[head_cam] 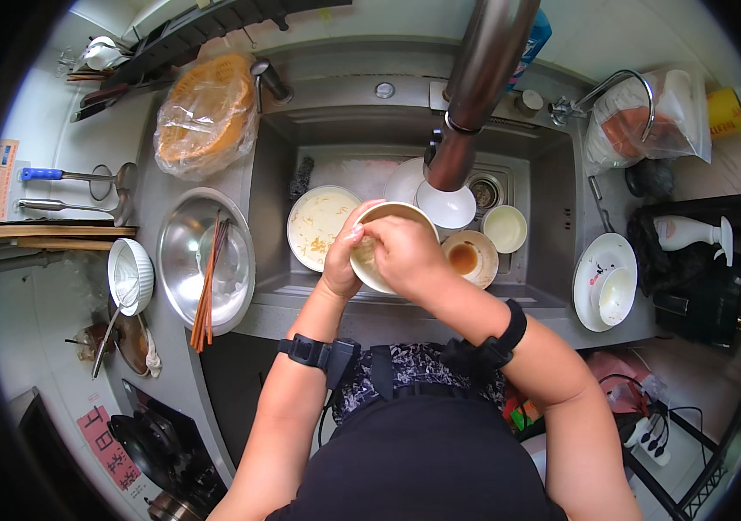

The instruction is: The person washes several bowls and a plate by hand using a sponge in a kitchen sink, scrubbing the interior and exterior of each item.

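Observation:
My left hand (340, 264) grips the side of a pale bowl (366, 264), tilted above the sink. The fingers of my right hand (413, 254) reach inside that bowl; whether they pinch something is hidden. Below, in the steel sink (344, 146), lies a large white dish (313, 218) with food bits in liquid. Right of my hands are a white bowl (445, 207), a bowl with brown liquid (463, 259) and a small cream bowl (505, 229). Behind them a white plate (402, 182) is partly covered.
A dark faucet (491, 78) reaches over the sink. To the left stand a steel basin (178, 260) with wooden chopsticks (207, 299) across it and a bagged orange basket (207, 111). A plate (585, 286) holding a small bowl (617, 296) sits on the right counter.

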A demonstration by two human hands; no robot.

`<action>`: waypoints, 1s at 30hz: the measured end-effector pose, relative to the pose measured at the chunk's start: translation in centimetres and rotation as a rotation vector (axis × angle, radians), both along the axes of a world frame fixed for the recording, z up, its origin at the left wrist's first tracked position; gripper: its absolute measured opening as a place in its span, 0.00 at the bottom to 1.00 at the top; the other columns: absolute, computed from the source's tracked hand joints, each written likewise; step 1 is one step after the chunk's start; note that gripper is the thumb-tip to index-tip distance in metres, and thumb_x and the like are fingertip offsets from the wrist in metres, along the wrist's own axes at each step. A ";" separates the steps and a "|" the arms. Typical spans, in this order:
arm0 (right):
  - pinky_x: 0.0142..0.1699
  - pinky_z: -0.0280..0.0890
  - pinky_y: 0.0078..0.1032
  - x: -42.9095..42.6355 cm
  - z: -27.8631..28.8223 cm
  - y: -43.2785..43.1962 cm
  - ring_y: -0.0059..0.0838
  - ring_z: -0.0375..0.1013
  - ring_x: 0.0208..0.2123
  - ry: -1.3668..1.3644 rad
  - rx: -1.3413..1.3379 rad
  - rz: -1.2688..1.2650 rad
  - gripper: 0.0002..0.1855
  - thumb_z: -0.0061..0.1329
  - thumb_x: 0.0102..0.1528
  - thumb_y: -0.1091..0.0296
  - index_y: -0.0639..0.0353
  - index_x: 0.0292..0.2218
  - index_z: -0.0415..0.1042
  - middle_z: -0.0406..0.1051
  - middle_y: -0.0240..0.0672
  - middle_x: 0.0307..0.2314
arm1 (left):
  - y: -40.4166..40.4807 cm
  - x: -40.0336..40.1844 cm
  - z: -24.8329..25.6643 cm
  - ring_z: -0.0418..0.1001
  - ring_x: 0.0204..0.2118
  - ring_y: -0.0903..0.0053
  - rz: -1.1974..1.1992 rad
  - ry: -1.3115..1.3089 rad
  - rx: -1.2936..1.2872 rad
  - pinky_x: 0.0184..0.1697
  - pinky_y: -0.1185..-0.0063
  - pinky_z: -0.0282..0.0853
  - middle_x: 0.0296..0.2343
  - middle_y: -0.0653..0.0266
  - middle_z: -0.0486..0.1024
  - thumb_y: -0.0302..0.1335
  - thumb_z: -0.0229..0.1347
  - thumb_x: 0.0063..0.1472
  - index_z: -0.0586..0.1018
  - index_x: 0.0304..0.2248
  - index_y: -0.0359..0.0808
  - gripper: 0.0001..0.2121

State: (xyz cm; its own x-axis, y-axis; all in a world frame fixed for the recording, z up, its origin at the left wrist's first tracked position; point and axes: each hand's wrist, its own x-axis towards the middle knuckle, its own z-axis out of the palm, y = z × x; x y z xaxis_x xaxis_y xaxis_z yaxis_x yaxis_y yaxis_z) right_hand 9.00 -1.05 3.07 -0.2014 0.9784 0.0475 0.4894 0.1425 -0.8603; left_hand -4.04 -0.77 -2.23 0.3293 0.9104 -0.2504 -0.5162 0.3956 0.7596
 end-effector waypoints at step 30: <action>0.36 0.68 0.29 2.6 -4.4 -3.7 0.37 0.66 0.36 -0.399 0.183 0.393 0.10 0.42 0.48 0.70 0.57 0.35 0.69 0.66 0.38 0.32 | 0.3 -0.4 -3.2 0.67 0.47 0.74 -0.100 0.664 0.170 0.52 0.81 0.60 0.44 0.59 0.69 0.14 0.37 0.44 0.67 0.50 0.31 0.29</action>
